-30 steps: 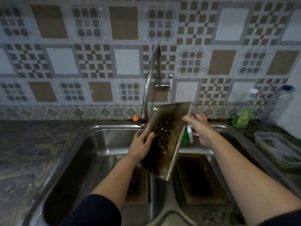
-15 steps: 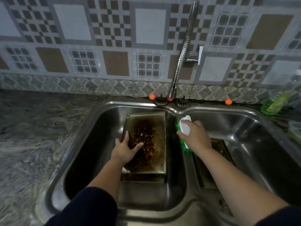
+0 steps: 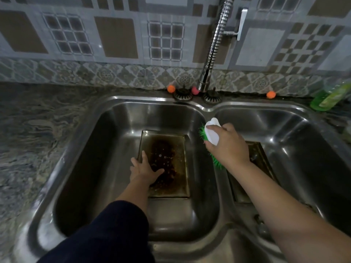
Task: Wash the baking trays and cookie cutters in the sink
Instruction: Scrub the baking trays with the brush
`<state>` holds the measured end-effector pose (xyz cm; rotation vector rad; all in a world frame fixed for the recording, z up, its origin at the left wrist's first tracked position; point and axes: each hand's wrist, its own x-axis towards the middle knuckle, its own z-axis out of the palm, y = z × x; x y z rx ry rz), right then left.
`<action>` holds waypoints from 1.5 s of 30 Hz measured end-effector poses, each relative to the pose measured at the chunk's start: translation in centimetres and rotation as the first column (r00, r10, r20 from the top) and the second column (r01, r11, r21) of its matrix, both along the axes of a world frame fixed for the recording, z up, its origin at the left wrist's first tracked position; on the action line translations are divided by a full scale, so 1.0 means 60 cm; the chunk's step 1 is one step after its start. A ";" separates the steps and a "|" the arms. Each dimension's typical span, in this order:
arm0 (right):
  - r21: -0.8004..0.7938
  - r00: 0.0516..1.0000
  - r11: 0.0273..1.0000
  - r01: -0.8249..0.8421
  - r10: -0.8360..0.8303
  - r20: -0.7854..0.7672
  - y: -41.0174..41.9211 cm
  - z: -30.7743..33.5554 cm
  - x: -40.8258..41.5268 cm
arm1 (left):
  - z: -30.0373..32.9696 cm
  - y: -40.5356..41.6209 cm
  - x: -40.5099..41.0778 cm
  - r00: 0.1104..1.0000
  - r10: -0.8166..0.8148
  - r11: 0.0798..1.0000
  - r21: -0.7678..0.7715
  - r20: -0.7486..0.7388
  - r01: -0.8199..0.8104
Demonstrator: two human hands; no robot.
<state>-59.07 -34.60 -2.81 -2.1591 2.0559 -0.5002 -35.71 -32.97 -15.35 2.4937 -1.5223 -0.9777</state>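
Observation:
A stained baking tray (image 3: 171,149) lies flat on the bottom of the left basin of the steel double sink (image 3: 207,109). My left hand (image 3: 145,168) rests on the tray's near left part with fingers spread. My right hand (image 3: 226,145) grips a scrubbing brush (image 3: 211,132) with a white handle and green bristles, above the divider between the basins. A second dark tray (image 3: 258,160) lies in the right basin, partly hidden by my right arm. No cookie cutters show.
A flexible metal tap (image 3: 212,50) rises behind the divider, with two strainer plugs (image 3: 182,94) at its base. A green dish-soap bottle (image 3: 326,97) stands at the back right. Marbled counter (image 3: 38,130) runs to the left. Small orange balls (image 3: 171,88) sit by the wall.
The tray, held tilted up under the tap a second ago, now lies flat in the left basin under my left hand. My right hand still holds the brush. The view tilted down.

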 end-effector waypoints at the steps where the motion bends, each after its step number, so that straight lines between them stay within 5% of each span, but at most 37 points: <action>1: 0.000 1.000 1.000 0.001 -0.001 0.002 -0.001 0.000 0.000 | -0.002 0.001 -0.001 1.000 -0.002 1.000 0.013 0.020 0.002; 8: 0.013 1.000 1.000 0.010 -0.010 0.003 0.000 0.002 -0.001 | 0.023 0.000 -0.009 0.987 -0.022 1.000 0.001 0.161 0.022; 17: 0.089 0.996 0.996 0.021 -0.028 0.081 0.011 0.014 -0.030 | 0.121 -0.022 -0.081 0.981 -0.182 0.967 -0.170 0.069 0.191; 29: 0.092 0.980 0.984 0.156 -0.166 0.114 0.014 0.060 -0.275 | 0.190 -0.045 -0.351 0.904 -0.423 0.695 -0.615 0.068 0.372; 37: -0.025 0.958 0.964 0.264 -0.260 0.119 -0.024 0.113 -0.523 | 0.078 -0.020 -0.464 0.968 -0.175 0.972 -0.188 -0.180 0.141; 45: -0.043 0.951 0.950 0.309 -0.310 -0.016 -0.059 0.093 -0.716 | 0.017 -0.003 -0.504 0.996 0.080 0.997 -0.029 0.041 -0.078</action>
